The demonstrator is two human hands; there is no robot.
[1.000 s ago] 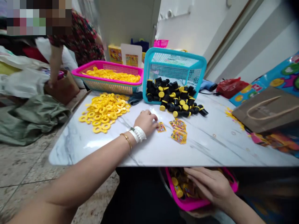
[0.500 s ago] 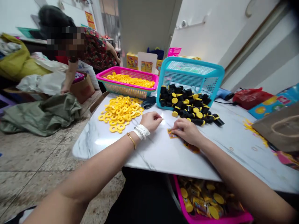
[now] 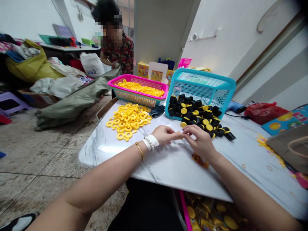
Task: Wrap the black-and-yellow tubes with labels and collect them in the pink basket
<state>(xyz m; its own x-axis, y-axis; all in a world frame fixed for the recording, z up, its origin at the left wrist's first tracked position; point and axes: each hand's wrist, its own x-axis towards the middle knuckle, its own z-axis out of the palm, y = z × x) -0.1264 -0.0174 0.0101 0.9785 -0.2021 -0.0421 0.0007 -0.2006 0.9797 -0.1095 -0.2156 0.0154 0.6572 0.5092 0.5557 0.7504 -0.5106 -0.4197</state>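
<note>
Over the white marbled table (image 3: 154, 166), my left hand (image 3: 165, 135) and my right hand (image 3: 199, 141) meet fingertip to fingertip. Both pinch a small printed plastic packet (image 3: 178, 135), mostly covered by my fingers. More printed packets (image 3: 200, 160) lie partly hidden under my right wrist. Left of my hands spreads a pile of yellow plastic rings with small tabs (image 3: 130, 120). Beyond my right hand, black cylinders with yellow caps (image 3: 207, 122) spill out of a tipped blue basket (image 3: 232, 85).
A pink basket (image 3: 113, 84) of yellow rings stands at the table's far edge, beside a dark cloth (image 3: 157, 111). Below the table edge, a pink-rimmed basket (image 3: 184, 208) holds packed pieces. Another person (image 3: 127, 53) holds a large green sack (image 3: 72, 102). A paper bag (image 3: 288, 144) stands at right.
My right hand has lifted the packet from the table, and my left hand has moved right to meet it. The other person has straightened up and raised the green sack.
</note>
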